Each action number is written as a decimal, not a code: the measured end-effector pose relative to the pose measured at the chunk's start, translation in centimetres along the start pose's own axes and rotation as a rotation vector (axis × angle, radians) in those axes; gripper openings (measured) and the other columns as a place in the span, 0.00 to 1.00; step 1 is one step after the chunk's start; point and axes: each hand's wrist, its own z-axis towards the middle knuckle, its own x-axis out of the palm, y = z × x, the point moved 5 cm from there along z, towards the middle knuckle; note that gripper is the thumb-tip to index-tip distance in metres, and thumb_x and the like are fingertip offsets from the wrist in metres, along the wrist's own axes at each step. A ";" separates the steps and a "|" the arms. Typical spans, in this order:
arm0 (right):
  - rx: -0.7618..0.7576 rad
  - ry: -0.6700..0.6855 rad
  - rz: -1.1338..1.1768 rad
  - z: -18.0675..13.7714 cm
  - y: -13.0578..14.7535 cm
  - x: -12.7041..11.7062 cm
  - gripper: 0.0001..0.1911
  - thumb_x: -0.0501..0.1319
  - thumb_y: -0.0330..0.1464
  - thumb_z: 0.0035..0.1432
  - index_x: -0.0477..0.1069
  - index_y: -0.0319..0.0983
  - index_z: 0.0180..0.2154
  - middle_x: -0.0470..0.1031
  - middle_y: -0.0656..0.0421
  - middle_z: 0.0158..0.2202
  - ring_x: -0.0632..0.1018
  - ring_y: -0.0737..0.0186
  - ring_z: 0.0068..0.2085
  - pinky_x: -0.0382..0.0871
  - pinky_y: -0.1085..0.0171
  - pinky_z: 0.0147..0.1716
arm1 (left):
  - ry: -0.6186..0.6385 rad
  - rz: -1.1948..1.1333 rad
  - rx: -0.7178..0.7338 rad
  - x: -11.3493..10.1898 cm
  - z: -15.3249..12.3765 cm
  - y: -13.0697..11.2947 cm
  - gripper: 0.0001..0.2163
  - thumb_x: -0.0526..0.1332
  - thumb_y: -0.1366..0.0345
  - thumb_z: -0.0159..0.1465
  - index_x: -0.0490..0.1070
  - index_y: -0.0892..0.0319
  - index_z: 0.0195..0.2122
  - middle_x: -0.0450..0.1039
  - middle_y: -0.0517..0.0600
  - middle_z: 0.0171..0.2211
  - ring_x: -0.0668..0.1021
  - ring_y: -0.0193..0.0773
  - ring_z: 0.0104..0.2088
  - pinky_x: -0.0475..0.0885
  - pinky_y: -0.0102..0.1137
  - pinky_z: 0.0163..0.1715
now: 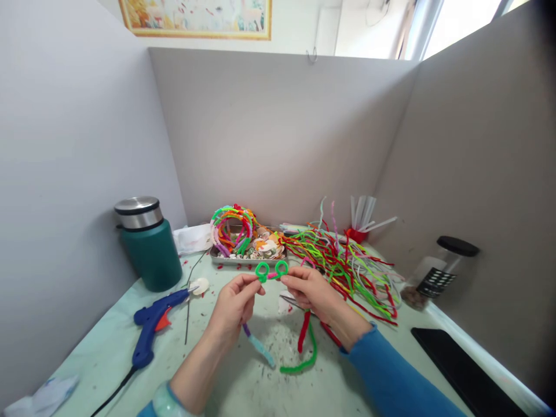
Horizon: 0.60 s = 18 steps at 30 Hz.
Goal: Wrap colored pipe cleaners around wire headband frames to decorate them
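Head view: left hand [237,298] pinches the left end, right hand [310,288] the right end, of the green double-loop piece [277,274], held above the tabletop [237,394]. Uneven pull could distort its loops [262,263] or slip the pink link [272,276]. Glue gun [150,324] sits left; a stray left forearm [195,362] could knock it into the white disc [200,286].

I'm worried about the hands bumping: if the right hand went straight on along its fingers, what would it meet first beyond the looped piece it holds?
Probably the left hand, pinching the other end of the looped piece; the right hand points toward it. Depth is uncertain from one view.
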 end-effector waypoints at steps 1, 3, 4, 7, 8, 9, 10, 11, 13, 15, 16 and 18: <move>0.001 -0.013 -0.009 0.0 0.1 0.0 0.12 0.63 0.38 0.47 0.65 0.37 0.26 0.51 0.71 0.14 0.48 0.77 0.15 0.36 0.70 0.14 | 0.024 -0.001 -0.005 0.0 0.0 0.0 0.11 0.63 0.60 0.52 0.66 0.62 0.29 0.64 0.39 0.14 0.52 0.19 0.09 0.44 0.21 0.10; -0.001 -0.033 -0.024 -0.1 0.2 0.0 0.12 0.63 0.38 0.46 0.65 0.37 0.24 0.51 0.71 0.14 0.48 0.77 0.15 0.36 0.69 0.14 | 0.053 0.004 -0.014 0.0 0.0 0.1 0.11 0.63 0.58 0.53 0.67 0.62 0.27 0.58 0.37 0.11 0.51 0.20 0.09 0.44 0.22 0.10; -0.004 -0.040 -0.032 -0.1 0.3 0.1 0.12 0.63 0.38 0.46 0.65 0.37 0.24 0.51 0.70 0.14 0.48 0.77 0.15 0.36 0.69 0.14 | 0.053 0.011 -0.021 -0.1 0.1 0.1 0.12 0.63 0.58 0.53 0.67 0.62 0.27 0.57 0.37 0.10 0.50 0.20 0.09 0.44 0.22 0.10; 0.000 -0.062 -0.057 0.0 0.1 0.1 0.12 0.63 0.38 0.46 0.64 0.37 0.23 0.51 0.70 0.14 0.49 0.77 0.14 0.37 0.70 0.13 | 0.033 0.042 -0.050 -0.3 0.3 0.5 0.13 0.65 0.57 0.51 0.66 0.61 0.27 0.56 0.36 0.10 0.49 0.21 0.09 0.42 0.22 0.10; 0.002 -0.072 -0.065 0.0 0.0 0.1 0.12 0.63 0.38 0.46 0.64 0.37 0.23 0.51 0.70 0.13 0.49 0.77 0.14 0.37 0.70 0.13 | 0.033 0.059 -0.063 -0.4 0.4 0.7 0.13 0.65 0.57 0.50 0.66 0.61 0.26 0.54 0.36 0.09 0.49 0.21 0.09 0.41 0.22 0.10; 0.005 -0.082 -0.071 0.0 -0.1 0.1 0.12 0.63 0.38 0.46 0.64 0.37 0.22 0.51 0.70 0.13 0.49 0.77 0.14 0.37 0.70 0.13 | 0.035 0.077 -0.072 -0.4 0.5 0.8 0.13 0.65 0.56 0.50 0.66 0.61 0.25 0.52 0.35 0.08 0.49 0.21 0.09 0.41 0.23 0.10; 0.009 -0.089 -0.076 0.0 -0.2 0.1 0.13 0.63 0.38 0.46 0.63 0.37 0.22 0.51 0.70 0.13 0.49 0.77 0.14 0.38 0.70 0.13 | 0.036 0.096 -0.075 -0.4 0.6 0.9 0.13 0.65 0.56 0.50 0.66 0.61 0.25 0.51 0.35 0.08 0.49 0.21 0.09 0.40 0.23 0.10; 0.013 -0.097 -0.081 0.1 -0.3 0.0 0.13 0.63 0.38 0.45 0.63 0.37 0.21 0.52 0.70 0.13 0.49 0.77 0.14 0.38 0.70 0.13 | 0.035 0.116 -0.074 -0.4 0.7 1.0 0.13 0.65 0.56 0.50 0.66 0.61 0.24 0.50 0.35 0.08 0.49 0.21 0.09 0.40 0.23 0.11; 0.022 -0.105 -0.087 0.2 -0.5 -0.1 0.15 0.63 0.39 0.45 0.62 0.37 0.20 0.54 0.69 0.13 0.50 0.77 0.14 0.38 0.70 0.13 | 0.025 0.154 -0.055 -0.5 0.7 0.9 0.14 0.65 0.56 0.49 0.66 0.61 0.23 0.49 0.35 0.07 0.48 0.21 0.09 0.40 0.23 0.11; 0.031 -0.099 -0.090 0.2 -0.7 -0.1 0.14 0.63 0.40 0.45 0.63 0.37 0.21 0.55 0.69 0.14 0.51 0.77 0.14 0.39 0.70 0.12 | 0.007 0.197 -0.028 -0.5 0.6 0.7 0.13 0.65 0.56 0.49 0.66 0.61 0.23 0.50 0.35 0.07 0.50 0.22 0.09 0.42 0.22 0.11; 0.035 -0.095 -0.091 0.3 -0.8 -0.1 0.14 0.63 0.40 0.45 0.63 0.37 0.21 0.55 0.69 0.14 0.51 0.77 0.14 0.39 0.70 0.12 | 0.004 0.223 -0.016 -0.5 0.5 0.4 0.13 0.64 0.56 0.50 0.66 0.61 0.24 0.51 0.36 0.07 0.51 0.23 0.09 0.43 0.22 0.10; 0.054 -0.087 -0.085 0.3 -0.9 -0.1 0.13 0.63 0.39 0.45 0.64 0.37 0.22 0.56 0.69 0.14 0.50 0.77 0.14 0.39 0.71 0.12 | 0.009 0.273 -0.007 -0.4 0.4 0.0 0.13 0.63 0.56 0.51 0.67 0.61 0.25 0.55 0.37 0.08 0.55 0.24 0.09 0.47 0.21 0.10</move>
